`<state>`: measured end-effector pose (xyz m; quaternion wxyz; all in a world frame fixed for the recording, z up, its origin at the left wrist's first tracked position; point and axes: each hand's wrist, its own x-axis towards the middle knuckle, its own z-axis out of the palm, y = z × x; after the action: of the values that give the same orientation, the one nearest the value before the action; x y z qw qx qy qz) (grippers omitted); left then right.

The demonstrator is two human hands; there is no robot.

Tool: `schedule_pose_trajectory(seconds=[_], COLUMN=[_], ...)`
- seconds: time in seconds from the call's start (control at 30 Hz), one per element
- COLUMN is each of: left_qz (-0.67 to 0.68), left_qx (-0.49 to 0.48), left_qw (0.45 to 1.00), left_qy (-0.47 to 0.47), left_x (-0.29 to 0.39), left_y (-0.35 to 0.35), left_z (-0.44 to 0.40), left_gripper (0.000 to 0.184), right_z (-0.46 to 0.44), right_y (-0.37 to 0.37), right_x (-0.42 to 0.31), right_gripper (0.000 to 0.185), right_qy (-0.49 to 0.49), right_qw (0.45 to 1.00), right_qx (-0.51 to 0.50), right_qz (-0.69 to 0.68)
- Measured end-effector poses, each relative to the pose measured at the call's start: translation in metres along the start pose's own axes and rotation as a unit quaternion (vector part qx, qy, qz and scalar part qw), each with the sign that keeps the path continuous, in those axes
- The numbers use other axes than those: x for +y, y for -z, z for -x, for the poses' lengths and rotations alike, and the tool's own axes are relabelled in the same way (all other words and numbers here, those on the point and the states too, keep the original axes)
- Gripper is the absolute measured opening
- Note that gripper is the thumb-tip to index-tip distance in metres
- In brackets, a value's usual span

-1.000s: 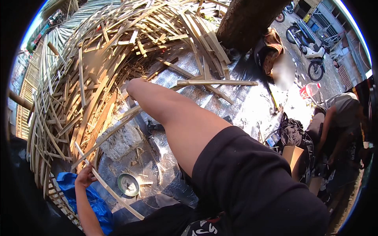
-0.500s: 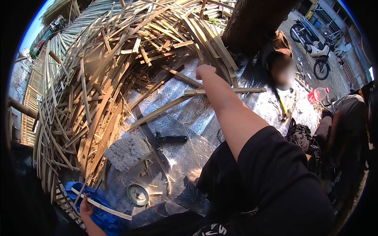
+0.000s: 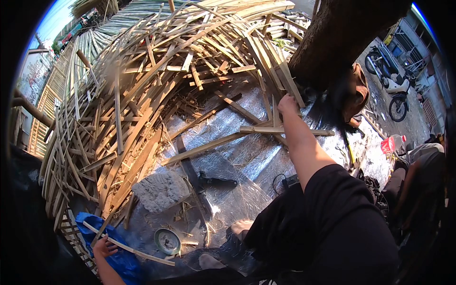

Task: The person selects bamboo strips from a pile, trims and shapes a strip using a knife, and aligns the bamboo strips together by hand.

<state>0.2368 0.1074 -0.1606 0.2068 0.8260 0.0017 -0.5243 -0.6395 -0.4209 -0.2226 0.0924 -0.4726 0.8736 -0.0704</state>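
My right hand (image 3: pixel 288 103) is at the end of my outstretched arm, beside the lower ends of long bamboo strips (image 3: pixel 274 61) near the tree trunk; its fingers look curled, but what they hold is hidden. At the lower left, my left hand (image 3: pixel 104 247) has its fingers spread beside a thin pale strip (image 3: pixel 137 252), over a blue plastic sheet (image 3: pixel 121 266). A rough grey block (image 3: pixel 160 191), a black-handled tool (image 3: pixel 217 182) and a round dish (image 3: pixel 167 241) lie on the silvery ground sheet (image 3: pixel 228 209).
A large heap of split bamboo (image 3: pixel 118 128) curves along the left and back. The tree trunk (image 3: pixel 349 40) rises at the upper right. Another person (image 3: pixel 413 175) sits at the right edge, near a red-labelled bottle (image 3: pixel 393 144). A motorbike (image 3: pixel 396 90) stands behind.
My right arm has swung to the right, towards the strips by the trunk. My left hand has let the pale strip down onto the blue sheet, with its fingers now apart. The view has shifted.
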Motion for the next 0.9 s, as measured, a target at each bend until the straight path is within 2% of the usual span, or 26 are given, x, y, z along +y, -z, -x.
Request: schedule_pose_trajectory(seconds=[0.03, 0.13, 0.2, 0.33, 0.4, 0.43, 0.5, 0.6, 0.73, 0.8, 0.83, 0.9], left_qz=[0.0, -0.023, -0.009, -0.012, -0.028, -0.029, -0.029, -0.032, -0.043, -0.041, -0.039, -0.041], left_qx=[0.001, -0.018, -0.037, -0.017, -0.006, -0.005, -0.009, -0.01, -0.023, -0.018, -0.014, -0.009], left_qw=[1.0, 0.999, 0.999, 1.0, 1.0, 1.0, 0.999, 0.999, 0.999, 0.999, 0.999, 0.999], left_qy=[-0.001, 0.016, 0.008, -0.003, -0.005, -0.012, -0.014, -0.012, -0.007, -0.01, -0.016, -0.018], left_x=[0.001, 0.007, 0.008, 0.009, 0.013, 0.014, 0.015, 0.015, 0.015, 0.015, 0.015, 0.016], left_y=[0.001, -0.001, -0.003, -0.009, -0.013, -0.015, -0.018, -0.015, -0.011, -0.012, -0.012, -0.014], left_z=[0.0, -0.003, 0.0, 0.008, 0.014, 0.019, 0.026, 0.023, 0.024, 0.025, 0.026, 0.028], left_gripper=[0.049, 0.05, 0.057, 0.059, 0.059, 0.058, 0.058, 0.057, 0.058, 0.058, 0.059, 0.058], right_z=[0.003, 0.001, -0.002, 0.0, -0.005, -0.008, -0.014, 0.005, 0.004, 0.012, 0.019, 0.026], right_y=[0.001, -0.007, -0.013, -0.023, -0.028, -0.027, -0.024, -0.012, 0.004, 0.019, 0.026, 0.029], right_x=[-0.001, -0.001, -0.01, -0.021, -0.026, -0.024, -0.022, -0.029, -0.038, -0.049, -0.048, -0.053], right_gripper=[0.043, 0.041, 0.042, 0.038, 0.036, 0.036, 0.038, 0.042, 0.046, 0.052, 0.059, 0.059], right_qy=[0.0, 0.106, 0.101, 0.146, 0.075, 0.076, 0.065, 0.008, 0.032, -0.034, -0.017, -0.024], right_qw=[1.0, 0.992, 0.993, 0.987, 0.996, 0.996, 0.994, 0.995, 0.983, 0.961, 0.956, 0.958], right_qx=[0.0, 0.037, 0.064, 0.004, 0.024, 0.023, -0.056, -0.008, -0.049, -0.039, -0.043, -0.029], right_qz=[-0.001, 0.059, 0.001, 0.067, -0.034, -0.036, -0.061, -0.099, -0.173, -0.271, -0.288, -0.285])
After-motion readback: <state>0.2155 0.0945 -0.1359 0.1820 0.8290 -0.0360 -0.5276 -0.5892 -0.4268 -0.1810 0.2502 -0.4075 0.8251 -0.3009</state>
